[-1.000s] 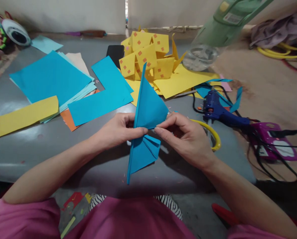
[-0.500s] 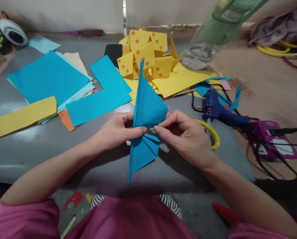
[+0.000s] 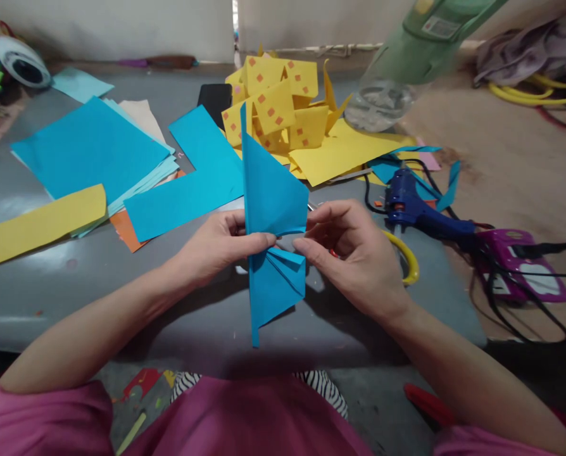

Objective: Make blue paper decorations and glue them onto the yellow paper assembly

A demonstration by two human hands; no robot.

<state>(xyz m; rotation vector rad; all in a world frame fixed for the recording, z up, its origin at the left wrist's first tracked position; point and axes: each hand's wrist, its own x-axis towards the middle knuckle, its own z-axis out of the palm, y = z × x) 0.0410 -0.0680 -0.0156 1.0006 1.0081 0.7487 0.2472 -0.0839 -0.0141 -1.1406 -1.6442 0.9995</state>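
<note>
grey table (image 3: 50, 297) fills the view from above, with you seated at its near edge. your left hand (image 3: 216, 244) pinches the folded blue paper (image 3: 266, 190) at its narrow waist, thumb on the face toward you, the other fingers behind it. your right hand (image 3: 354, 253) takes the same waist from the right, fingertips closed on the edge where the upper triangle meets the pleated lower fan. the paper stands nearly upright over the table's near middle, upper tip pointing away from you, lower tip toward your lap. yellow-handled scissors (image 3: 406, 253) lie just behind the right hand, partly hidden by it. a blue glue gun (image 3: 413, 206) lies further right, near a purple box (image 3: 525, 263) and black cables. beyond the paper sit a heap of yellow pieces (image 3: 278, 101) with orange squares, an l-shaped blue sheet (image 3: 188, 190), a stack of blue sheets (image 3: 88, 149) and, at left, a yellow strip (image 3: 43, 221).
</note>
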